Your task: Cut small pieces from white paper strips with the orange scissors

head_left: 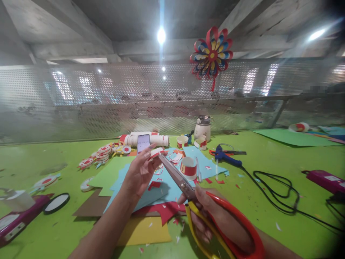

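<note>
1. The left hand point(140, 172) pinches a small red-and-white paper piece point(156, 153) between its fingertips, held in the air above the blue paper sheet point(161, 187) on the green worktop point(269, 172).
2. The right hand point(212, 216) is closed through the red and yellow loops of the scissors point(188, 190); the blades meet the paper piece at its edge.
3. Risk: the blade tips lie just beside the left fingertips, so a hasty closing could nick them.
4. Risk: the piece is small and lightly pinched; the cut could twist it loose or run crooked.
5. A red-banded paper cup point(188, 167) stands just beyond the scissors; a sweeping elbow could topple it.
</note>
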Motion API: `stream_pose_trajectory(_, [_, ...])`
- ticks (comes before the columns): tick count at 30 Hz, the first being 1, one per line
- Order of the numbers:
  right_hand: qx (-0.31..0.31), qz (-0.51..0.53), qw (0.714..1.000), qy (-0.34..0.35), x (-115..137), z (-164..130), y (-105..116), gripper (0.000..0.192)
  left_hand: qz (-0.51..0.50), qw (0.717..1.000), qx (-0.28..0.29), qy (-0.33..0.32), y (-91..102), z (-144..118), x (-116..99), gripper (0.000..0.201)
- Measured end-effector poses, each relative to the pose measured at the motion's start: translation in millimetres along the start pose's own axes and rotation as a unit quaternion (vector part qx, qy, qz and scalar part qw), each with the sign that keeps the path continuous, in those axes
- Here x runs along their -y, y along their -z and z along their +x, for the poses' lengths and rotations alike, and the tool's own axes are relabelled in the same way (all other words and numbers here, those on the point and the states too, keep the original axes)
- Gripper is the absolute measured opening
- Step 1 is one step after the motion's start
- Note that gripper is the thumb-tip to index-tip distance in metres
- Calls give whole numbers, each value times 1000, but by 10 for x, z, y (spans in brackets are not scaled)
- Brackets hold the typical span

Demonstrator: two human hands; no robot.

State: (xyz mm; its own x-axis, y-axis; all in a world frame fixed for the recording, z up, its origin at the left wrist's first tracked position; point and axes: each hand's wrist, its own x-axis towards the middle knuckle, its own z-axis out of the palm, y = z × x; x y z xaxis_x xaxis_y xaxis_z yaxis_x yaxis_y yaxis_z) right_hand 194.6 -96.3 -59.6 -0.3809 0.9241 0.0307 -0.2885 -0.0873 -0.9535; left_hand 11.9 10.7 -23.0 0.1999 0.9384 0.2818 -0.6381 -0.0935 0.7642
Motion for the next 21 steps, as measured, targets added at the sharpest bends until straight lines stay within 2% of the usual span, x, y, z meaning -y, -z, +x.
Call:
stream_pose_trajectory(7, [6, 58, 997, -46, 14, 11, -28, 55, -4, 1000, -4, 5, 12, 3, 23, 41])
stream_pose_trajectory(14, [-10, 16, 999, -36, 49, 0, -48, 59, -7, 1000, -5, 9, 32, 15, 38, 39])
stream_pose_trajectory(21, [-26, -18, 999, -33, 11, -4, -35, 49, -7, 1000, 2, 2, 67, 15, 58, 31])
